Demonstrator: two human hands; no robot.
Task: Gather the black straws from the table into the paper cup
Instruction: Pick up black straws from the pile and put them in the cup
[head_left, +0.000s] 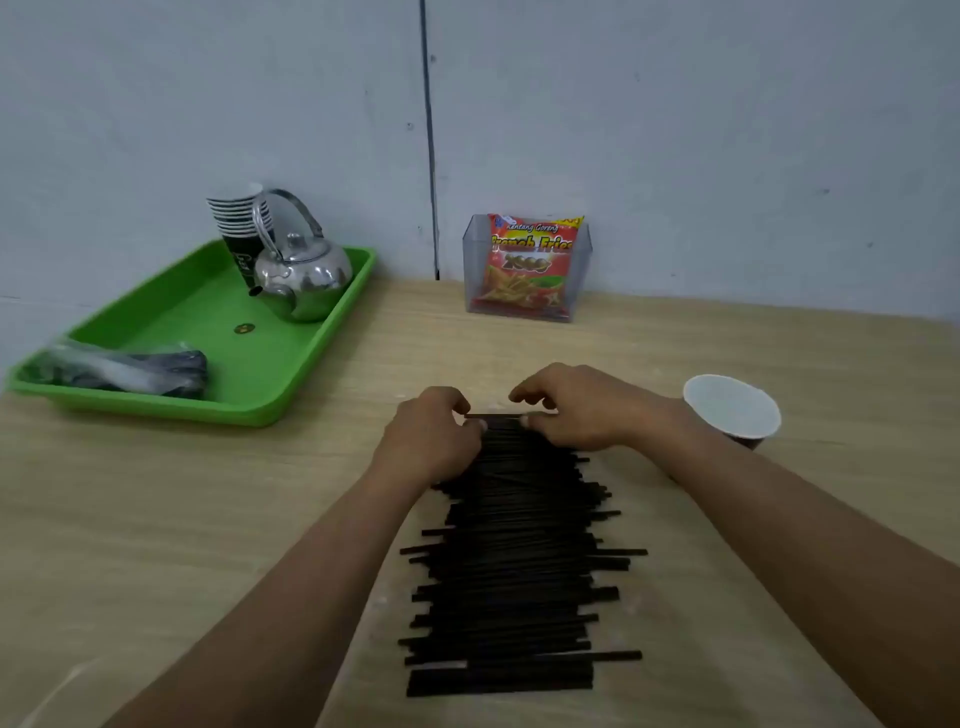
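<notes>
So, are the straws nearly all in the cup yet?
Not yet. Done: nothing that shows, as the paper cup looks empty inside. In hand: the left hand and right hand pinch one black straw by its ends. Left: the whole pile of black straws lies on the table.

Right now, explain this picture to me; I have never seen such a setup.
There is no machine here. A person wears one camera on the head, and it looks down at their own bare arms. The left hand and right hand pinch the two ends of one straw at the far edge of a pile of black straws on the table. The cup is to the right, with no straws showing in it. On the left, a green tray holds a kettle, a cup stack and a wrapped bundle. A snack bag sits by the wall.
</notes>
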